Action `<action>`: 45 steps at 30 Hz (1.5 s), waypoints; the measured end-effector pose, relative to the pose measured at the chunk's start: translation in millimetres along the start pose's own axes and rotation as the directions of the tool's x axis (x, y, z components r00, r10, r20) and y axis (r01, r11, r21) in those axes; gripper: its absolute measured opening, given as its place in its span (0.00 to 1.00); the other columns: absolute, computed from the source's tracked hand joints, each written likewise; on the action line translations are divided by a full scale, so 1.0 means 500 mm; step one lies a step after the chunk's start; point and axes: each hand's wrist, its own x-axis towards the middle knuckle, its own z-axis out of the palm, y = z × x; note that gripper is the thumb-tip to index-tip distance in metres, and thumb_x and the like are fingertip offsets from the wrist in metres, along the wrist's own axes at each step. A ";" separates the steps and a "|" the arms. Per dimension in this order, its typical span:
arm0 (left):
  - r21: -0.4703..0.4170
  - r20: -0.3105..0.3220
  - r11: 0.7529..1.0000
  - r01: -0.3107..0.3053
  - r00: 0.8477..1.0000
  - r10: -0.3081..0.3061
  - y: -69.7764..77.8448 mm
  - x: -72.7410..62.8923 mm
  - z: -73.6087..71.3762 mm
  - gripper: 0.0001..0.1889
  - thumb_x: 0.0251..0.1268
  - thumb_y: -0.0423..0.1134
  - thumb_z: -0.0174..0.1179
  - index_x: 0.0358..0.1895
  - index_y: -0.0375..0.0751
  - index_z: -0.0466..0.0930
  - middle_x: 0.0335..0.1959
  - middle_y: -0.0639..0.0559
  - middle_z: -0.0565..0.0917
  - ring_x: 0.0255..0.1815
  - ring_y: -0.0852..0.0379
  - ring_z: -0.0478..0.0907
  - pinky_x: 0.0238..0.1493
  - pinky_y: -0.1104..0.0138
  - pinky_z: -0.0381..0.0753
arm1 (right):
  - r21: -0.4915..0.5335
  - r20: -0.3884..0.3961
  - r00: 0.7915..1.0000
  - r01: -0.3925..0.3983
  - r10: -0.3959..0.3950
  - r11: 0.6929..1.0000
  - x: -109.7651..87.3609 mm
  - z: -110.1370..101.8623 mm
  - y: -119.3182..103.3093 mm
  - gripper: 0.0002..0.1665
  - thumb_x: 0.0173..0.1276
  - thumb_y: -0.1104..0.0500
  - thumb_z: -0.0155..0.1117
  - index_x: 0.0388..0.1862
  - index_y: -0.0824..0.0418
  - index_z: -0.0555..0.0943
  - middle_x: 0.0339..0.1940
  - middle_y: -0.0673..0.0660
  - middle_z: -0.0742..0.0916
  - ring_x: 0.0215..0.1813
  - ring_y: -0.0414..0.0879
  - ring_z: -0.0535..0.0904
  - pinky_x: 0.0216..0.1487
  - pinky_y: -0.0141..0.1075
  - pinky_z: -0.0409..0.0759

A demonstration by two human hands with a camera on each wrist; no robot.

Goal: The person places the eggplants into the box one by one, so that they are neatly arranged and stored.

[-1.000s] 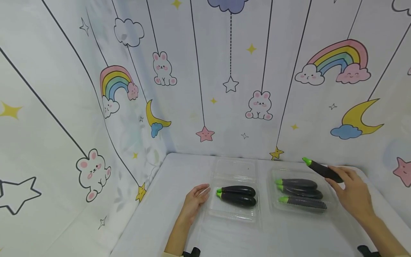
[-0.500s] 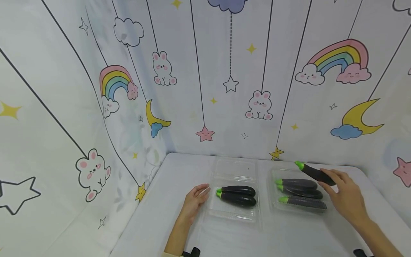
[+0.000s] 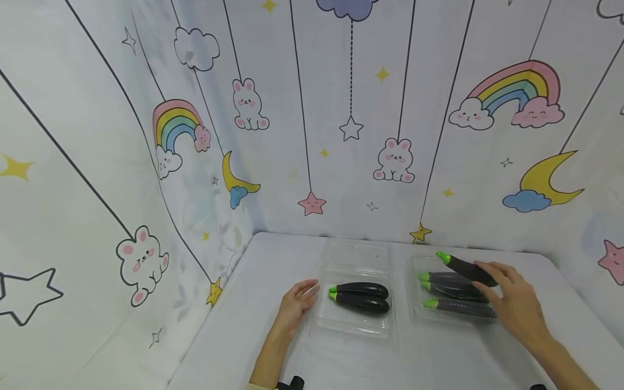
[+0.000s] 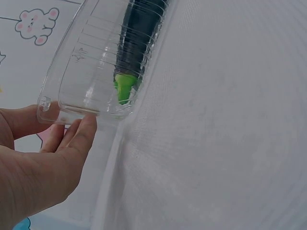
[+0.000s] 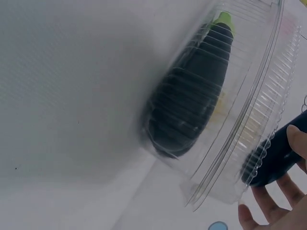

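Observation:
My right hand point(image 3: 519, 303) grips a dark eggplant point(image 3: 470, 271) with a bright green cap. It is raised over the right clear plastic box point(image 3: 502, 317), cap pointing left and away. Several eggplants point(image 3: 460, 307) lie side by side in that box, partly behind the hand and the held one. In the right wrist view, the held eggplant point(image 5: 276, 163) is beyond the box rim. My left hand point(image 3: 294, 306) pinches the left edge of another clear box point(image 3: 353, 327) between thumb and fingers. Two eggplants point(image 3: 361, 302) lie in this box, caps to the left.
Both boxes stand side by side on a white-covered table point(image 3: 244, 303). A clear lid-like panel point(image 3: 358, 257) lies folded back behind the left box. A printed cloth backdrop point(image 3: 273, 162) rises behind and to the left.
My right hand has carried the held eggplant left and slightly down, further over the right box. My left hand and the eggplants in the boxes stay put.

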 end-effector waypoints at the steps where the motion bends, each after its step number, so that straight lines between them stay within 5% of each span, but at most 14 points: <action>1: 0.000 0.000 1.000 -0.001 1.000 0.001 0.000 0.000 0.000 0.26 0.74 0.21 0.54 0.73 0.23 0.64 0.77 0.28 0.65 0.78 0.38 0.65 0.69 0.65 0.77 | -0.001 0.001 1.000 0.004 -0.004 1.000 0.000 0.000 -0.003 0.44 0.48 0.67 0.84 0.68 0.57 0.82 0.55 0.67 0.84 0.45 0.66 0.83 0.38 0.53 0.76; 13: 0.020 0.024 1.000 -0.002 1.000 0.001 0.001 -0.004 -0.002 0.26 0.75 0.23 0.54 0.74 0.26 0.64 0.78 0.31 0.64 0.79 0.38 0.63 0.70 0.65 0.76 | 0.006 0.009 1.000 0.019 -0.019 1.000 0.007 0.006 -0.030 0.44 0.49 0.66 0.85 0.68 0.56 0.82 0.55 0.65 0.84 0.47 0.63 0.84 0.40 0.39 0.74; 32: 0.029 0.015 1.000 -0.005 1.000 0.004 -0.002 -0.001 -0.002 0.25 0.76 0.25 0.55 0.73 0.26 0.66 0.77 0.30 0.66 0.79 0.39 0.65 0.67 0.67 0.78 | 0.083 -0.002 0.997 0.082 -0.082 0.993 0.025 0.036 -0.084 0.45 0.47 0.67 0.85 0.68 0.56 0.82 0.56 0.61 0.85 0.54 0.58 0.81 0.50 0.37 0.73; 40: 0.021 0.014 1.000 0.000 1.000 0.000 -0.001 -0.002 -0.002 0.26 0.76 0.23 0.55 0.73 0.25 0.65 0.77 0.30 0.66 0.79 0.39 0.65 0.69 0.64 0.77 | 0.145 -0.009 0.995 0.099 -0.099 0.984 0.025 0.052 -0.111 0.47 0.46 0.67 0.86 0.69 0.55 0.82 0.57 0.58 0.86 0.53 0.57 0.83 0.58 0.20 0.66; 45: 0.018 0.013 1.000 -0.003 1.000 0.003 0.002 -0.005 -0.001 0.26 0.75 0.24 0.55 0.74 0.26 0.65 0.78 0.30 0.65 0.79 0.40 0.65 0.68 0.67 0.77 | 0.160 -0.004 0.996 0.088 -0.088 0.983 0.029 0.060 -0.129 0.45 0.48 0.66 0.86 0.69 0.54 0.82 0.57 0.58 0.86 0.54 0.58 0.83 0.57 0.27 0.69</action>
